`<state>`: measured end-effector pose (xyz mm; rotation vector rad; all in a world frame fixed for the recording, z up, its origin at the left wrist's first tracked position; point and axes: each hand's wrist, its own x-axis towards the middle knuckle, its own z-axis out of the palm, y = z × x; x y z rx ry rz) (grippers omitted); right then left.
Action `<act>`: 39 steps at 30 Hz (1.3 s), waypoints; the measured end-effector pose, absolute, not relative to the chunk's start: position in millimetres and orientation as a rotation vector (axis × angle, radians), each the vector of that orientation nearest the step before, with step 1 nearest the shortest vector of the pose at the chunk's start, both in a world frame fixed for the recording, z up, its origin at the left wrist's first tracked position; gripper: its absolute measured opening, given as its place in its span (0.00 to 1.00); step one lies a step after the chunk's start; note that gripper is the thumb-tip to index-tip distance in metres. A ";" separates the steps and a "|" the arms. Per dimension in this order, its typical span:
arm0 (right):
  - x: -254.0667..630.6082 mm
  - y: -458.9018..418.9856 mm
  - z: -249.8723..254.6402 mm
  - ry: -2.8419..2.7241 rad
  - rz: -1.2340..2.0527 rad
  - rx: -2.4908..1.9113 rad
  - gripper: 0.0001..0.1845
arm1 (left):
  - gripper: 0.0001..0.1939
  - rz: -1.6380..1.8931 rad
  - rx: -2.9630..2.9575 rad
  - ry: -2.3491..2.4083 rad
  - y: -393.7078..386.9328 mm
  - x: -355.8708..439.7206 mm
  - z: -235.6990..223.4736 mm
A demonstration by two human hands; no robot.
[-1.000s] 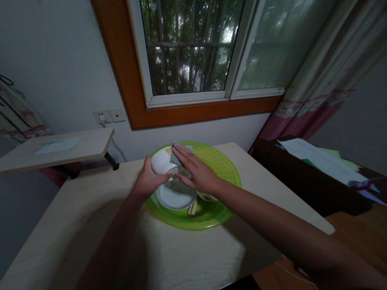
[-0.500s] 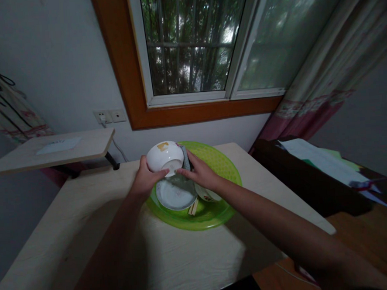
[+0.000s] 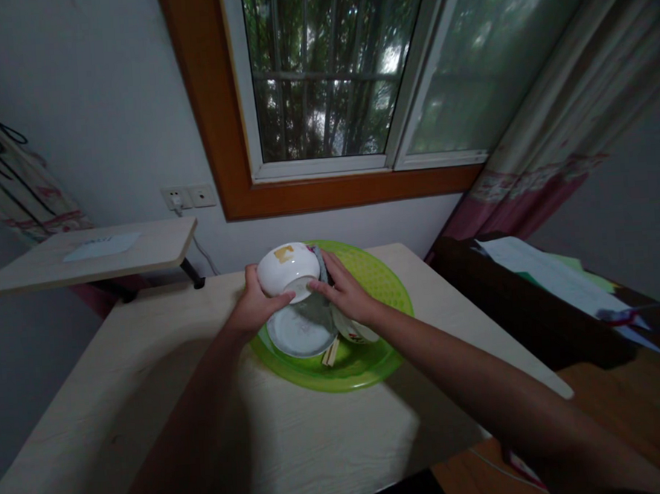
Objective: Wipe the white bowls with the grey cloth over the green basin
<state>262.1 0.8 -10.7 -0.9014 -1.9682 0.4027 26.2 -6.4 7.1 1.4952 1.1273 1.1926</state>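
A white bowl (image 3: 287, 270) with a yellow-brown mark is tilted on its side, its foot facing me, above a green plastic basin (image 3: 385, 284). My left hand (image 3: 258, 302) is closed on the bowl's left side, thumb near the foot. On the right, my right hand (image 3: 348, 287) presses a grey cloth (image 3: 322, 266) to the rim, its thumb touching the bowl's base. Below, in the basin, lie a white dish (image 3: 302, 335), a patterned bowl (image 3: 353, 329) partly hidden by my right hand, and light wooden chopsticks (image 3: 330, 353).
The basin stands on a pale wooden table (image 3: 319, 441). A raised shelf (image 3: 134, 248) with a paper on it is at the left. Behind are a window (image 3: 331, 75) and wall sockets (image 3: 188, 197). Papers (image 3: 555, 270) lie on a dark surface at the right.
Both hands and the white bowl have shifted slightly right. The bowl has turned a little, and the cloth stays at its right rim. Things in the basin have not moved.
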 end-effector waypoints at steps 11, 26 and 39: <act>262.8 -3.4 0.6 -1.984 0.278 -0.884 0.42 | 0.41 1.112 1.534 1.150 -7.9 25.5 8.7; 263.7 -6.4 5.3 -2.028 0.163 -0.868 0.40 | 0.46 1.093 1.687 1.166 -6.8 25.9 4.6; 266.3 -8.8 5.8 -2.154 0.004 -0.767 0.41 | 0.44 1.065 1.740 1.215 -9.1 28.5 8.6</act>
